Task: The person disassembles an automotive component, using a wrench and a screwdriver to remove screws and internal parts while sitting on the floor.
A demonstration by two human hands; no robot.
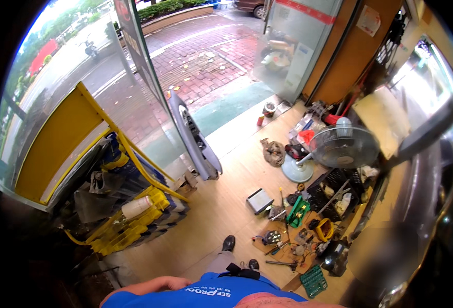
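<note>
My left forearm comes in at the lower edge, beside my blue shirt [185, 293]. At its end my left hand [179, 283] rests close against my body, with its fingers hidden, so I cannot see whether it holds anything. My right hand does not show. Ahead of my black shoes [229, 242], tools and parts lie spread over the floor to the right. Among them are an open green case [298, 211], a second green socket-set case [313, 281], a hammer-like tool [283, 264] and a boxy metal-faced unit [260, 200].
A fan [343, 145] on a pale blue base stands right, beside a black crate [316, 195]. A grey car door panel [195, 138] leans at the open glass door [301, 51]. Left stands a yellow rack [90, 105] with yellow bins [111, 238]. A car [427, 169] fills the far right.
</note>
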